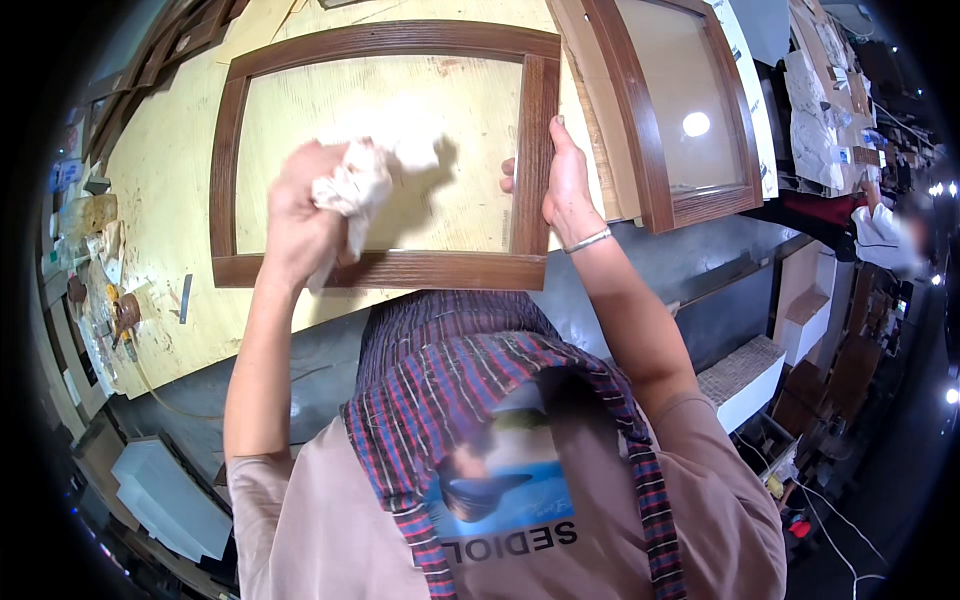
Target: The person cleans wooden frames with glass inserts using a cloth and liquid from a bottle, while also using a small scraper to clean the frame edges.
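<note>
The fingers of our left hand point(300, 205) are bunched tight around a crumpled white rag point(355, 185), pressing it against the pane inside a dark brown wooden frame point(385, 270). The fingers of our right hand point(562, 180) wrap the frame's right rail, thumb on the inner side, holding it steady; a thin silver bangle point(588, 240) sits on that wrist.

The frame lies flat on the counter point(170, 200), a pale yellowish plywood sheet with scuffs and stains. Its long axis runs left to right across our view, the bottom rail lying along the counter's near edge and the top rail toward the far side. The rag sits over the lower left part of the opening, near the bottom rail, and casts a shadow to its right.

Just beside the frame, past the counter's right edge, a second brown frame with glass point(690, 120) leans or lies at a tilt, a lamp's glare showing in its pane. Along the counter's left edge we see small clutter: a little cup point(127, 310), scraps and tools too small to tell apart.

The room is a crowded workshop, with more wooden pieces stacked at the far left corner, shelves and boxes at right, and another person's pale sleeve point(880, 235) well apart at the right.
</note>
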The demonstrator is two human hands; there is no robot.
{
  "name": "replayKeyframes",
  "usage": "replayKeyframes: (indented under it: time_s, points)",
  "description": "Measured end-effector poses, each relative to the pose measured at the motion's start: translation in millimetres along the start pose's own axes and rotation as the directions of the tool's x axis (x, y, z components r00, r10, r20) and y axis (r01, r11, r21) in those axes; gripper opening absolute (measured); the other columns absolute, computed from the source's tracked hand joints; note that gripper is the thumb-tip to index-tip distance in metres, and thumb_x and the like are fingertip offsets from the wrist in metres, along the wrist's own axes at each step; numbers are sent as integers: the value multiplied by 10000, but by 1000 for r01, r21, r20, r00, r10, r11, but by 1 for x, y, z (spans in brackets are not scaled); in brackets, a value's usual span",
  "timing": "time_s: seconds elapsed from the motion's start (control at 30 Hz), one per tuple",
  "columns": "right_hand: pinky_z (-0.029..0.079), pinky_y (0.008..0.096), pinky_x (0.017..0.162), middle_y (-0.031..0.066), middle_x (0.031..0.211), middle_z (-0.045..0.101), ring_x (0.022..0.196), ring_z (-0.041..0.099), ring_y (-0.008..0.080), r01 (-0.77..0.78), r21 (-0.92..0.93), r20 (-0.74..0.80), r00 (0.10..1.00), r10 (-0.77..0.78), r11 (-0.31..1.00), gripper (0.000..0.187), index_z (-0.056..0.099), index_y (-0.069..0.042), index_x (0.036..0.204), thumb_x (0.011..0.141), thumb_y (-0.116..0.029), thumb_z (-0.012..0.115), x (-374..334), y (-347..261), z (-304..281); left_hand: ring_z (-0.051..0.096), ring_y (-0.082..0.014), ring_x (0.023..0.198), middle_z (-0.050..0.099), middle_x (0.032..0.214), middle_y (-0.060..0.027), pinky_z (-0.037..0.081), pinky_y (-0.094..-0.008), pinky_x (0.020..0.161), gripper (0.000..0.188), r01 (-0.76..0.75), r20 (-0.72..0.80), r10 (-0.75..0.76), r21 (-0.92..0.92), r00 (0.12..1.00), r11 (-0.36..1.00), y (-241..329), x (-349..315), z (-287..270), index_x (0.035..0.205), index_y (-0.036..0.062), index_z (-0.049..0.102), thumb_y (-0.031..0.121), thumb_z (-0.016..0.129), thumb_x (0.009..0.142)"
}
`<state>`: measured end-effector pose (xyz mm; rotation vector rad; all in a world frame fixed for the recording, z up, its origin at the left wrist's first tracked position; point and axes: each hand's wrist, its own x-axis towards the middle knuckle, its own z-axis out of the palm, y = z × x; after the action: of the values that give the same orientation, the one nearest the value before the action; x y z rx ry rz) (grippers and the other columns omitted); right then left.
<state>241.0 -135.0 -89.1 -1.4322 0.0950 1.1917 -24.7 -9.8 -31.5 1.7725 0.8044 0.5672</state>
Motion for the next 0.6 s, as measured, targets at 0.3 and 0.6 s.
replayKeyframes:
  time_s: [0.3,0.6]
  points:
    - [540,402,503,227,769,633,570,639,305,0,-50,43,999,2,999,504,527,52,1065,1016,-431,390,-1,1,0,562,-204,1167,657,1149,-30,415,-469,1026,498,-641,545,415,326,728,695,-6,-55,86,1115,120,660,39,700,626]
    - [591,411,611,242,832,655,708,688,325,22,-34,91,996,-18,999,507,514,64,1118,1023,-419,393,11,1,-7,534,-236,1228,608,1270,-73,383,-480,1062,569,-679,536,450,374,714,632,19,-53,120,1194,76,633,73,701,630]
